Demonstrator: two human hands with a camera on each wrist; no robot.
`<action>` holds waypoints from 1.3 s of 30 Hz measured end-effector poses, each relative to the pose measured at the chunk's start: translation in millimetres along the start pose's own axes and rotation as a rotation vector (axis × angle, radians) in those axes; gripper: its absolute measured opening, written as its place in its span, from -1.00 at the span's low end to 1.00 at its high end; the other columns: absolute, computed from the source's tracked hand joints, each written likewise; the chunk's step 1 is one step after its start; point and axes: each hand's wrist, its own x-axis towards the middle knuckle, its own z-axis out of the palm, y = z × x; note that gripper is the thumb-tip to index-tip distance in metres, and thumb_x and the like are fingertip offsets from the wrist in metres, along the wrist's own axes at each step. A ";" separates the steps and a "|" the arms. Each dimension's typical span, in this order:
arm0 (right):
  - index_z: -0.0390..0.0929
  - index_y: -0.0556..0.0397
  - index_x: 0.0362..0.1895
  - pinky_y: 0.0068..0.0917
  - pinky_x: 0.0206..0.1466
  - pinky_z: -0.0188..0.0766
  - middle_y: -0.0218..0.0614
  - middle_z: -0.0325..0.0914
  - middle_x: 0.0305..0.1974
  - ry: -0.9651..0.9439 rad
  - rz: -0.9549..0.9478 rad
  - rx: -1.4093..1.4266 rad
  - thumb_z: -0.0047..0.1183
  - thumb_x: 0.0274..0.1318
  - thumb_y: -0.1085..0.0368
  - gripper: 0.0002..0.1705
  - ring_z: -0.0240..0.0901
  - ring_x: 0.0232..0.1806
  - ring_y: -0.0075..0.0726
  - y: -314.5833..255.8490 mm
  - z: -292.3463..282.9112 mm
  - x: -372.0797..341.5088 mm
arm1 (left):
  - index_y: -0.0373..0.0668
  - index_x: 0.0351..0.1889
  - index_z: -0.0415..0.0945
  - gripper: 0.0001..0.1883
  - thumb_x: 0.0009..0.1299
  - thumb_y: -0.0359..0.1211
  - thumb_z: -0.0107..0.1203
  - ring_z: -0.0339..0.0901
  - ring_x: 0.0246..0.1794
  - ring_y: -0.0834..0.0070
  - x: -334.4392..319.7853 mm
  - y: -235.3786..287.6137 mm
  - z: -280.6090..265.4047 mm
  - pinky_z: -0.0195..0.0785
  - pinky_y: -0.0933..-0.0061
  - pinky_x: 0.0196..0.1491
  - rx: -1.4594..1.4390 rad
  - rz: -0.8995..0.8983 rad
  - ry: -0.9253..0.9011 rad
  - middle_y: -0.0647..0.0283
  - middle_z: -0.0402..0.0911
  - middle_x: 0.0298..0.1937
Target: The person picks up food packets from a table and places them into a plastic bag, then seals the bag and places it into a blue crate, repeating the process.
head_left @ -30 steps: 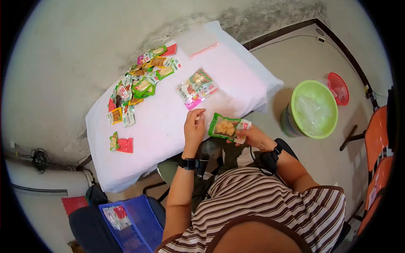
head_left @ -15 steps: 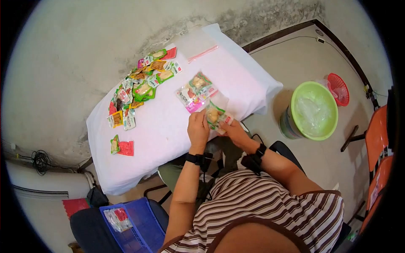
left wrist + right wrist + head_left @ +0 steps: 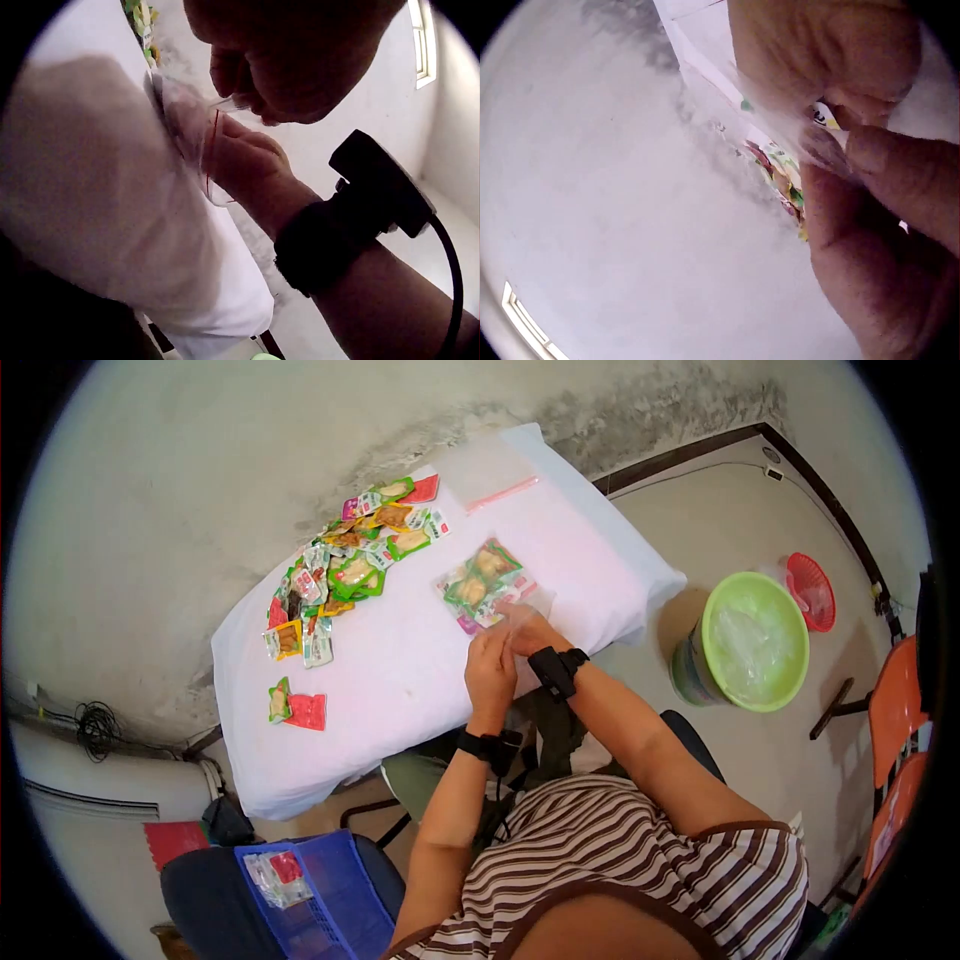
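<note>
Working over a white-clothed table (image 3: 390,660), near a heap of snack packets (image 3: 345,568). Handling a clear bag (image 3: 192,127), lying mostly on the cloth just beyond both hands. Pinching its rim between thumb and finger of the left hand (image 3: 490,670). Holding the right hand (image 3: 530,633) within its mouth (impossible to tell, with those fingers hidden, how far spread or gripping what). Showing green-edged packets (image 3: 492,560) inside, and circling the right hand's heel with a thin red seal line (image 3: 212,142).
</note>
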 end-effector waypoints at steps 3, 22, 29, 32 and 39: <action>0.30 0.16 -0.09 -0.35 -0.20 0.38 -0.19 0.42 -0.31 0.106 0.035 -0.174 -0.14 0.20 0.32 -0.76 0.41 -0.30 -0.25 -3.9 5.2 -6.4 | -0.20 -0.23 0.53 -0.82 0.20 -0.51 0.06 0.45 -0.32 0.22 -1.8 -0.8 -1.8 0.34 0.36 -0.28 -0.013 -0.063 -0.015 0.13 0.47 -0.36; 0.46 0.19 -0.39 -0.46 -0.30 0.39 -0.28 0.50 -0.34 0.192 -0.212 -0.873 -0.03 0.11 0.22 -0.75 0.44 -0.32 -0.41 7.2 1.2 0.2 | -0.27 -0.30 0.51 -0.89 0.21 -0.51 0.06 0.48 -0.38 0.25 -0.1 -5.2 -2.9 0.38 0.42 -0.32 -0.051 0.024 -0.020 0.11 0.49 -0.34; 0.48 0.16 -0.16 -0.48 -0.23 0.39 -0.29 0.51 -0.25 0.056 -0.155 -0.815 -0.02 0.11 0.19 -0.69 0.41 -0.27 -0.42 2.5 7.0 -30.4 | -0.25 -0.15 0.51 -0.80 0.25 -0.48 0.05 0.46 -0.42 0.44 30.1 -27.9 -25.5 0.34 0.51 -0.35 -0.242 -0.106 -0.249 0.19 0.50 -0.36; 0.37 0.15 0.04 -0.51 -0.19 0.39 -0.26 0.47 -0.10 0.109 -0.030 -0.709 -0.08 0.18 0.18 -0.59 0.44 -0.15 -0.37 -0.8 5.3 -53.3 | -0.23 -0.14 0.52 -0.79 0.34 -0.35 0.01 0.43 -0.41 0.58 74.9 -80.5 -27.3 0.31 0.59 -0.33 -0.420 -0.374 -0.117 0.32 0.51 -0.34; 0.26 0.12 0.14 -0.44 -0.05 0.40 -0.21 0.41 0.02 0.049 0.221 -0.760 -0.15 0.24 0.23 -0.58 0.43 -0.05 -0.34 -15.3 -9.5 -105.5 | -0.03 -0.24 0.45 -0.87 0.34 -0.25 -0.04 0.31 -0.42 0.69 191.2 -192.6 -19.2 0.17 0.63 -0.40 -0.757 -0.921 0.060 0.49 0.37 -0.43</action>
